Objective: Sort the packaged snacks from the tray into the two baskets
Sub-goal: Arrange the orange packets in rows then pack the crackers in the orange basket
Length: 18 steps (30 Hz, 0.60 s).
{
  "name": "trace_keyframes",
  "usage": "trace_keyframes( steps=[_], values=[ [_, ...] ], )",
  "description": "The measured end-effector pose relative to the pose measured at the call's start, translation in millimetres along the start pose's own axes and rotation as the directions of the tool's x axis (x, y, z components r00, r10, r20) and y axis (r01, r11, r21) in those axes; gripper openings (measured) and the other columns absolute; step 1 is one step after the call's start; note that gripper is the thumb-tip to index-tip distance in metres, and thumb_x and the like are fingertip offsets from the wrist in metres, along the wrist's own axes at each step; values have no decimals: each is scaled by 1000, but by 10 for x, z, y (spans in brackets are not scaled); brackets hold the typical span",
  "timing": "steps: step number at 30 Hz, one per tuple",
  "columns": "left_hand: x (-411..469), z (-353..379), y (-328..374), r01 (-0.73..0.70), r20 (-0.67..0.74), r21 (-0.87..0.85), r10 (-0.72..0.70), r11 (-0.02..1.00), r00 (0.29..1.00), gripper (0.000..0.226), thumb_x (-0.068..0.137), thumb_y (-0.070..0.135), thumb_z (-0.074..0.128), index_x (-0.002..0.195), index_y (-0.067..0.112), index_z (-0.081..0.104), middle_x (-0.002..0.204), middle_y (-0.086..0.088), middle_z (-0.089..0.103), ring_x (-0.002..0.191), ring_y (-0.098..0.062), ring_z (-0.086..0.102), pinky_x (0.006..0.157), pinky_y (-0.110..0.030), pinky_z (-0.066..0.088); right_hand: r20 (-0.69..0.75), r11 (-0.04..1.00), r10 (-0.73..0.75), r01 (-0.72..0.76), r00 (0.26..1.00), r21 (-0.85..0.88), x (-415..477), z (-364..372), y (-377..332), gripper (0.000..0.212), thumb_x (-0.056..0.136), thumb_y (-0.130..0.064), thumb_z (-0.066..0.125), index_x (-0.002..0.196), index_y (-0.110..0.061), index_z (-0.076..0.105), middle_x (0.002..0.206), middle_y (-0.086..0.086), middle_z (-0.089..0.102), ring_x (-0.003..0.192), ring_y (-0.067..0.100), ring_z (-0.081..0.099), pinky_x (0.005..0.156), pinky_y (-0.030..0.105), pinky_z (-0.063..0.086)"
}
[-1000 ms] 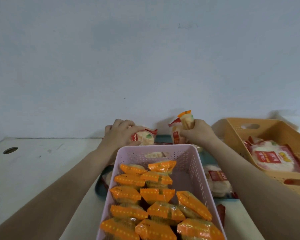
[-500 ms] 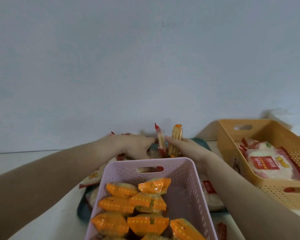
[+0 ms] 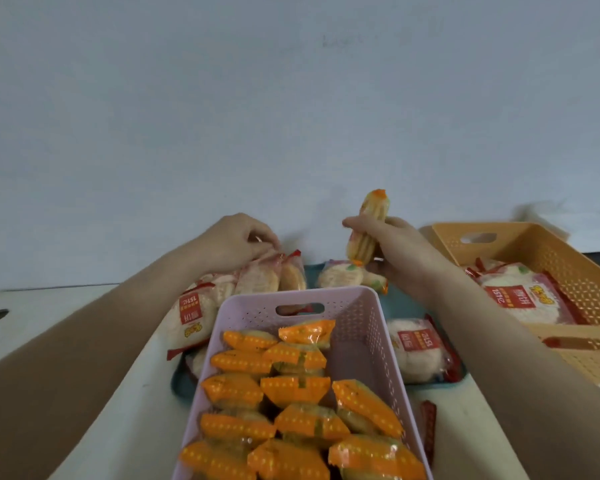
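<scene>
While the right hand (image 3: 392,251) holds a clear, orange-tipped snack packet (image 3: 368,230) upright above the far end of the dark teal tray (image 3: 404,303), fingers curled round its middle, the left hand (image 3: 236,242) pinches the top of a red-edged rice-cracker packet (image 3: 262,278) at the tray's far left. A pink perforated plastic basket (image 3: 357,327), nearest the viewer, holds rows of orange-wrapped snacks (image 3: 291,389). An orange-yellow perforated basket (image 3: 548,251), to the right, contains a white red-labelled packet (image 3: 520,299). Another round red-labelled packet (image 3: 418,351) lies on the tray. All rest on a white worktop (image 3: 49,317).
</scene>
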<state>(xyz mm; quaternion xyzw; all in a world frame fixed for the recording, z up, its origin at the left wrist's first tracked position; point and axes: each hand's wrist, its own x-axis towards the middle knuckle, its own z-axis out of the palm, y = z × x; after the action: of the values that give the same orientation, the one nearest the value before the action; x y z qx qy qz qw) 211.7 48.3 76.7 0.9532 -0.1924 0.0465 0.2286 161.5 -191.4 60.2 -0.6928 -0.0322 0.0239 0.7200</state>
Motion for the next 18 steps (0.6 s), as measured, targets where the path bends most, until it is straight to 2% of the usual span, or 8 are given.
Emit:
trace_keyframes(
  steps=[2, 4, 6, 9, 11, 13, 15, 18],
  values=[
    [-249, -166, 206, -15, -87, -219, -4, 976, 996, 24, 94, 9, 57, 90, 25, 74, 91, 10, 72, 85, -5, 65, 75, -17, 51, 113, 995, -98, 99, 989, 1, -219, -1, -121, 30, 88, -14, 66, 118, -15, 59, 88, 4, 65, 85, 22, 64, 92, 51, 50],
    [-512, -281, 471, -97, -71, -322, 78, 942, 994, 21, 92, 10, 59, 90, 23, 75, 86, 8, 75, 83, -6, 69, 75, -19, 52, 228, 974, -200, 219, 953, -63, -419, -4, -223, 51, 84, -2, 69, 127, -23, 49, 92, 8, 64, 83, 21, 65, 85, 48, 54],
    [-806, -235, 704, -157, 93, -188, 177, 969, 980, 14, 90, 31, 62, 94, 31, 75, 89, 13, 74, 86, -2, 67, 80, -21, 52, 329, 909, -250, 337, 911, -243, -669, 22, -289, 60, 81, 1, 72, 126, -27, 44, 90, 11, 64, 75, 19, 65, 70, 33, 58],
    [-1008, 47, 774, -255, 359, 183, 176, 950, 917, 43, 77, 76, 42, 103, 48, 61, 106, 22, 64, 100, -1, 60, 89, -31, 49, 428, 705, -280, 487, 859, -516, -830, 111, -230, 45, 79, -8, 75, 116, -25, 54, 92, 3, 68, 79, 17, 66, 75, 38, 56],
    [-1093, 227, 713, -285, 378, 262, 173, 922, 909, 53, 78, 79, 36, 116, 45, 53, 120, 19, 59, 108, -6, 56, 94, -33, 47, 457, 581, -301, 541, 837, -608, -936, 169, -133, 25, 81, -20, 73, 102, -24, 60, 87, -8, 66, 80, 10, 63, 75, 34, 52],
    [-1129, 275, 668, -262, 315, 185, 196, 947, 929, 39, 87, 67, 43, 119, 45, 49, 122, 23, 55, 110, -2, 53, 93, -22, 43, 469, 504, -283, 546, 837, -669, -1019, 189, -81, 16, 83, -31, 70, 95, -23, 63, 90, -7, 64, 83, 8, 61, 75, 31, 49],
    [-1155, 291, 622, -259, 283, 152, 209, 954, 936, 39, 93, 61, 41, 127, 42, 47, 127, 26, 51, 114, 2, 49, 95, -18, 40, 444, 473, -287, 529, 849, -705, -1062, 175, -60, 18, 83, -33, 69, 97, -26, 62, 97, -8, 66, 89, 9, 61, 79, 30, 49],
    [-1136, 322, 489, -236, 305, 189, 172, 953, 937, 68, 87, 73, 24, 140, 35, 43, 140, 16, 48, 124, -8, 47, 105, -37, 40, 410, 465, -201, 455, 890, -760, -1087, 150, -66, 44, 83, -36, 69, 119, -38, 45, 104, -11, 65, 93, 10, 61, 84, 34, 49]
  ],
)
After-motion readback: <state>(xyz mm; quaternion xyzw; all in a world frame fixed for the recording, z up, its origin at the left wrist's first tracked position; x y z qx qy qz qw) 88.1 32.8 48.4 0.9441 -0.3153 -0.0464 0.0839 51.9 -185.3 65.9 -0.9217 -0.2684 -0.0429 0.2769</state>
